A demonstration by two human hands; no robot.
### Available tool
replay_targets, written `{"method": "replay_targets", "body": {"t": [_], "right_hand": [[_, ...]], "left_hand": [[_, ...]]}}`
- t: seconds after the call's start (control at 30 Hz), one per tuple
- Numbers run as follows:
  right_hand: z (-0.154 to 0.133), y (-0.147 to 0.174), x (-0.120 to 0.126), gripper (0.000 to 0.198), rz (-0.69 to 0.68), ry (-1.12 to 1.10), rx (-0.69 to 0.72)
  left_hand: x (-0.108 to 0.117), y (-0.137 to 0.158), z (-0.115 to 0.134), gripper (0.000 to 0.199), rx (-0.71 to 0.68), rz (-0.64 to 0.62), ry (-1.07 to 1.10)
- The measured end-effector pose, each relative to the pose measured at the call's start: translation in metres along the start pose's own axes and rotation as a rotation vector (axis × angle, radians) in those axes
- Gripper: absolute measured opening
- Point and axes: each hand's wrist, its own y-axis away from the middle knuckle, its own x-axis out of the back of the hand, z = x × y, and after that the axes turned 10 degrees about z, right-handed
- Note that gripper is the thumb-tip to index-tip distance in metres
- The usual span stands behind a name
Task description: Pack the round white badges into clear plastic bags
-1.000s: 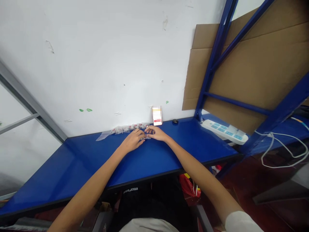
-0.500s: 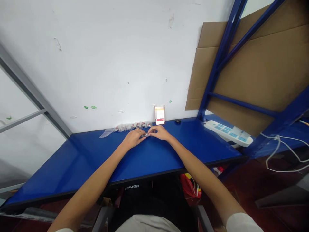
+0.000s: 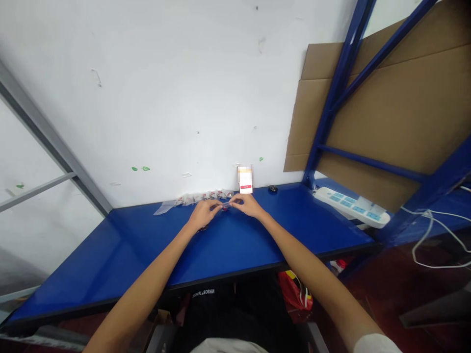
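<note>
Clear packet (image 3: 225, 204): held between both hands over the blue tabletop, toward its far side.

White wall (image 3: 165, 93): meets the tabletop's far edge; a hard stop for any forward reach.

Blue tabletop (image 3: 235, 245): near edge runs under both forearms, well short of the fingers. Elbow room widest to the left, as far as the grey frame (image 3: 55, 139); rightward it runs to the blue frame (image 3: 333, 93).

Cardboard (image 3: 312, 98): upright at that frame, well apart from the hands.

Power strip (image 3: 351, 207): far right, well apart too.

Row of small packets (image 3: 204, 196): along the wall's foot, just beyond the fingers; unchanged over the last second. Tightest side for moving.

Left hand (image 3: 203, 214), right hand (image 3: 247, 205): a second ago fingers bunched together; now fingertips drawn slightly apart. Each a narrow pinch on the packet's film.

Phone (image 3: 245, 180): propped at the wall behind the right hand, lit. Black object (image 3: 273, 189), mouse-like: right of it.

Packet again: film now shows stretched across the gap. Judgement: close fingering has given way to working the film by its edges. Reddish spot there; on or inside, cannot tell.

Small dark bit (image 3: 202, 229): now visible beside the left wrist; too small to identify.
</note>
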Motion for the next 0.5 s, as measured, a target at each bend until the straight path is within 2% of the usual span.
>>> {"method": "replay_targets", "body": {"t": [0.2,0.5], "right_hand": [[-0.008,-0.001,-0.005,0.021,0.127,-0.109,-0.059],[-0.004,-0.001,-0.013,0.037,0.111,-0.298,-0.227]], "left_hand": [[0.000,-0.003,0.003,0.031,0.115,0.098,0.137],[-0.012,-0.002,0.004,0.037,0.317,0.046,0.491]]}}
